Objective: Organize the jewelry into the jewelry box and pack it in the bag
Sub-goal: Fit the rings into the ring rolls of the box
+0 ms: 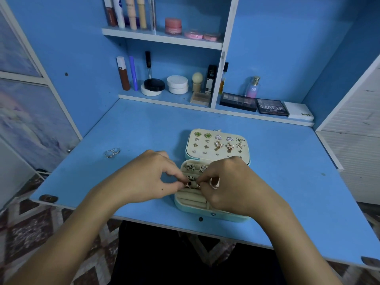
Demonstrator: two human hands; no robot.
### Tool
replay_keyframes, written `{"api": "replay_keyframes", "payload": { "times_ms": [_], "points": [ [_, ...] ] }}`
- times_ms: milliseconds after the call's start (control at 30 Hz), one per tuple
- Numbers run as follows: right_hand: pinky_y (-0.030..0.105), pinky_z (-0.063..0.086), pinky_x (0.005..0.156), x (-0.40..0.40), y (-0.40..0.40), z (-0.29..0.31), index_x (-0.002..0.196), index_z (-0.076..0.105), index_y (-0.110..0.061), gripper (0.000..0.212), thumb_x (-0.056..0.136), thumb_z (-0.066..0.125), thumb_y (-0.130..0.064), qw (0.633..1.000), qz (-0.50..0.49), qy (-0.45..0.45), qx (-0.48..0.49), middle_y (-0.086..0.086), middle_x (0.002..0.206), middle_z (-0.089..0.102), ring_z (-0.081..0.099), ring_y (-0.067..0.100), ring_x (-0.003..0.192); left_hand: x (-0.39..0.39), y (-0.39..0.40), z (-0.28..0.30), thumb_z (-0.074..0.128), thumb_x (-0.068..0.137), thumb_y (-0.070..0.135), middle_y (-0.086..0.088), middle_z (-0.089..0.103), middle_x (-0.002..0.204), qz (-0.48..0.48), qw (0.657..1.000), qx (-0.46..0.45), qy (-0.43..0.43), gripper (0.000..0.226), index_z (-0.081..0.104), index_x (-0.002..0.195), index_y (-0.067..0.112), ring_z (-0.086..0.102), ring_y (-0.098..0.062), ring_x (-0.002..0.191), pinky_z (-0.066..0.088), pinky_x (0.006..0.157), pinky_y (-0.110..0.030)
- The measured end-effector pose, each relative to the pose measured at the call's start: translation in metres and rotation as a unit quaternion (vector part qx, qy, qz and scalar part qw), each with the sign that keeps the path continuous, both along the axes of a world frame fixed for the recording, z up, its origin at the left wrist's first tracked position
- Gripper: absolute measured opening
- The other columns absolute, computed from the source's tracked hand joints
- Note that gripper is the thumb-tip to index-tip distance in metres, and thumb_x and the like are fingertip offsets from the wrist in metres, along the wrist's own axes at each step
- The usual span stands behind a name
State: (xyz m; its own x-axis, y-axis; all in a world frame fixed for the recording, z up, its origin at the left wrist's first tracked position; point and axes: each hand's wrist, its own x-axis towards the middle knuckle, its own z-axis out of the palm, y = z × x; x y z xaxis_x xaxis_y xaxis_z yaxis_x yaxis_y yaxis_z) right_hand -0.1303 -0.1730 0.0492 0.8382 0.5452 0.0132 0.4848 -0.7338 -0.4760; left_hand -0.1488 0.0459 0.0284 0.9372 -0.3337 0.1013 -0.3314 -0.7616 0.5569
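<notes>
An open pale-blue jewelry box lies on the blue desk. Its raised lid carries several pairs of earrings. The base has cream ring rolls, with two rings seated in the top row. My left hand and my right hand meet over the ring rolls. Together their fingertips pinch a small ring at a roll slot. Two silver rings lie loose on the desk, left of the box. No bag is in view.
Shelves at the back hold cosmetics: tubes and bottles, round jars, a perfume bottle and flat eyeshadow palettes. Cabinet panels stand on both sides. The desk's front edge runs just below the box.
</notes>
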Motion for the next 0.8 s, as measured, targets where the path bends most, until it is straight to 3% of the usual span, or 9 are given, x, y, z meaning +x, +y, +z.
{"api": "replay_keyframes", "payload": {
  "times_ms": [167,300,433,533,600,733,800],
  "points": [
    [0.028,0.052,0.075,0.009,0.007,0.007,0.092,0.078,-0.026,0.019,0.087,0.06,-0.022,1.0,0.009,-0.028,0.002,-0.008,0.075,0.072,0.062,0.011,0.073,-0.001,0.019,0.003,0.069,0.083,0.047,0.024,0.07,0.093,0.013,0.999,0.0,-0.03,0.012,0.075,0.093,0.045,0.059,-0.001,0.099,0.044,0.089,-0.022],
    [0.024,0.051,0.075,0.023,0.025,0.008,0.09,0.077,-0.025,0.014,0.088,0.063,-0.022,0.997,0.02,-0.061,0.05,-0.013,0.079,0.071,0.056,0.002,0.065,-0.001,0.049,0.004,0.058,0.076,0.059,0.019,0.069,0.088,0.054,0.997,-0.009,-0.058,0.033,0.077,0.091,0.037,0.063,-0.001,0.09,0.048,0.081,-0.022],
    [0.022,0.051,0.075,0.037,0.058,0.013,0.091,0.076,-0.024,0.013,0.09,0.063,-0.021,0.993,0.065,-0.073,0.067,-0.012,0.084,0.072,0.054,-0.001,0.065,-0.001,0.085,0.0,0.076,0.079,0.044,0.017,0.068,0.085,0.121,0.989,0.019,-0.077,0.01,0.074,0.086,0.037,0.061,0.0,0.087,0.047,0.073,-0.019],
    [0.023,0.051,0.074,0.047,0.086,0.012,0.094,0.075,-0.021,0.012,0.091,0.064,-0.017,0.991,0.091,-0.067,0.067,-0.008,0.087,0.072,0.051,-0.003,0.063,0.0,0.108,-0.009,0.083,0.079,0.025,0.014,0.066,0.088,0.17,0.981,0.032,-0.092,0.016,0.075,0.092,0.031,0.058,-0.001,0.085,0.047,0.074,-0.021],
    [0.023,0.05,0.076,0.053,0.104,0.007,0.096,0.076,-0.019,0.014,0.091,0.063,-0.014,0.991,0.102,-0.06,0.062,-0.004,0.091,0.073,0.05,0.0,0.065,0.001,0.119,-0.016,0.083,0.078,0.023,0.013,0.064,0.091,0.197,0.974,0.029,-0.104,0.021,0.074,0.097,0.026,0.057,0.001,0.083,0.044,0.073,-0.017],
    [0.035,0.056,0.082,0.062,0.141,-0.007,0.1,0.074,-0.018,0.016,0.093,0.061,-0.011,0.993,0.109,-0.033,0.043,0.002,0.099,0.071,0.059,0.015,0.084,-0.001,0.135,-0.027,0.083,0.077,0.026,0.009,0.063,0.091,0.244,0.964,0.02,-0.103,0.022,0.072,0.096,0.025,0.058,-0.004,0.08,0.048,0.072,-0.03],
    [0.038,0.056,0.083,0.066,0.157,-0.014,0.103,0.073,-0.018,0.017,0.093,0.06,-0.012,0.993,0.107,-0.025,0.031,0.005,0.104,0.068,0.063,0.021,0.091,-0.001,0.14,-0.03,0.084,0.077,0.026,0.009,0.063,0.091,0.248,0.964,0.017,-0.095,0.023,0.069,0.093,0.03,0.059,-0.005,0.079,0.047,0.071,-0.029]
  ]
}}
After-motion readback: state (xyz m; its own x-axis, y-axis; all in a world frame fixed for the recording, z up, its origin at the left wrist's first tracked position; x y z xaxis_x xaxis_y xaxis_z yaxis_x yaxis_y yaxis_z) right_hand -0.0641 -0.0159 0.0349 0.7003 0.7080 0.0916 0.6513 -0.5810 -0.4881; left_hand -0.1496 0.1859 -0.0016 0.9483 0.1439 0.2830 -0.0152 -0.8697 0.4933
